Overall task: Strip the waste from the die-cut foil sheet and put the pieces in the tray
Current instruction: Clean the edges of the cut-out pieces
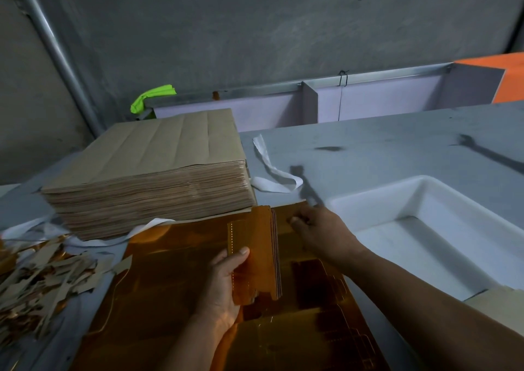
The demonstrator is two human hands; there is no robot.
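Note:
A shiny orange-gold die-cut foil sheet lies flat on the grey table in front of me. My left hand grips a small stack of cut foil pieces, held upright above the sheet with the thumb across its face. My right hand reaches over the sheet's far right corner, fingers curled and pinching at the foil edge there; what it holds is blurred. A white tray sits to the right of the sheet, with nothing visible inside it.
A thick stack of brown-backed sheets stands behind the foil sheet at left. A heap of stripped waste scraps covers the table's left edge. White strips lie behind. A concrete wall and metal rail close the back.

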